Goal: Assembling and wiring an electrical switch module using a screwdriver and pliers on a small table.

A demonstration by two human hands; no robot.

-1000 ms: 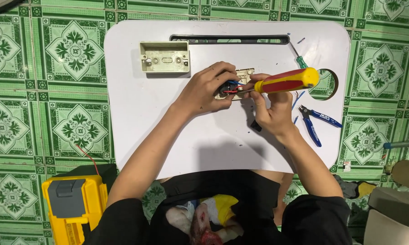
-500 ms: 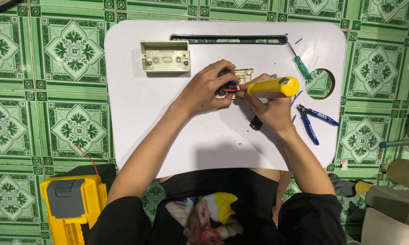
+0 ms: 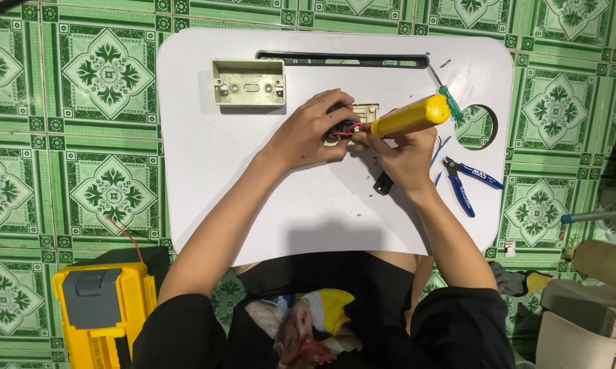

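Screwdriver (image 3: 412,117) tilted flatter; right hand (image 3: 403,154) grips it, left hand (image 3: 308,133) holds switch (image 3: 354,121).

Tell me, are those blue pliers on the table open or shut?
Open. The blue pliers lie untouched on the white table, handles splayed in a V, right of the right hand.

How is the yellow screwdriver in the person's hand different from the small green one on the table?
The yellow screwdriver has a thick handle; the green screwdriver is far slimmer. The yellow one is gripped in the right hand, tip at the small wired part that the left hand steadies; the green one lies untouched on the white table. Both are on the table's right side.
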